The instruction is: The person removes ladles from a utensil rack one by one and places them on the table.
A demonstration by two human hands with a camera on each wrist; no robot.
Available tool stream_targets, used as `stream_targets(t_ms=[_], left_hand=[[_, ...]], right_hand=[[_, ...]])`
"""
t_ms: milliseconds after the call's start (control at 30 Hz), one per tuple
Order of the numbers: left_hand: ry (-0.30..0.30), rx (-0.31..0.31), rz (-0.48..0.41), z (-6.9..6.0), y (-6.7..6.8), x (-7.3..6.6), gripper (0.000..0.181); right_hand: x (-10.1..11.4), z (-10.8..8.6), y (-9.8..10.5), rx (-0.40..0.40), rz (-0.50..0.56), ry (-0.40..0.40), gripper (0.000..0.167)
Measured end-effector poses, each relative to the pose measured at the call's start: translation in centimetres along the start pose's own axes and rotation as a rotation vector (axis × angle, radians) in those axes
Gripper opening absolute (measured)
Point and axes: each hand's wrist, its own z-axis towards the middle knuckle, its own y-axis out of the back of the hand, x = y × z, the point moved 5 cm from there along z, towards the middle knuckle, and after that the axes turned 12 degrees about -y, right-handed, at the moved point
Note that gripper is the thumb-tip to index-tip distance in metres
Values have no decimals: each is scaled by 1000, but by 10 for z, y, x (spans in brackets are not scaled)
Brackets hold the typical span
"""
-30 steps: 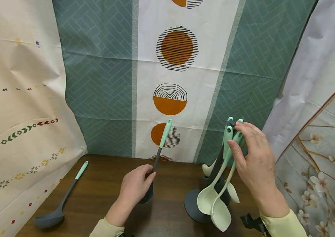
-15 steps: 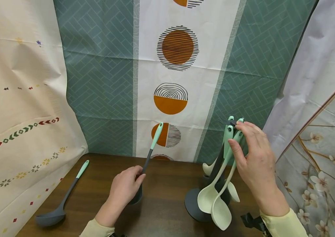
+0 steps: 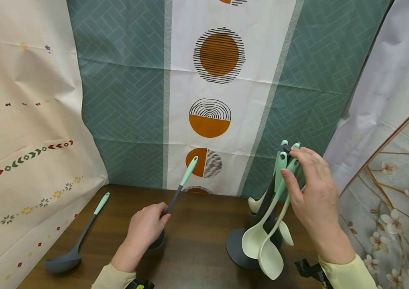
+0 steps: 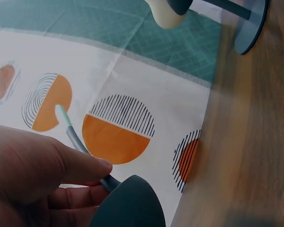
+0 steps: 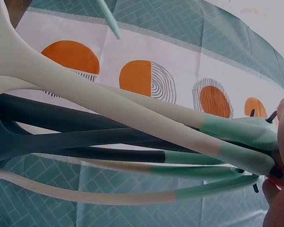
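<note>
My left hand (image 3: pixel 146 226) grips the dark shaft of a utensil with a mint handle (image 3: pixel 188 171), its dark head (image 3: pixel 158 241) low over the table. In the left wrist view, thumb and fingers (image 4: pixel 85 165) pinch that shaft beside the dark head (image 4: pixel 132 205). My right hand (image 3: pixel 314 196) holds the top of a utensil stand, fingertips at the hooks and handle ends. From the stand's hooks hang cream ladles and spoons (image 3: pixel 271 259) with mint handles; its round dark base (image 3: pixel 235 247) rests on the table. The right wrist view shows dark shafts (image 5: pixel 61 118) among cream ones.
A dark ladle (image 3: pixel 63 261) with a mint handle lies at the left of the brown wooden table (image 3: pixel 197 257). Patterned curtains (image 3: pixel 125 100) hang behind the table and at both sides.
My left hand has moved left and slightly down with the dark utensil, whose handle leans further to the right. The right hand stays at the stand's top.
</note>
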Motion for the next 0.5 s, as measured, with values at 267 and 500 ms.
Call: stream_targets(t_ms=[267,500], left_hand=[[24,18,49,-1,2,11,11],[55,54,80,-7,-3,28,11]], right_hand=[[1,1,1,-5,1,5,64],[1,0,2,-5,2,0,66]])
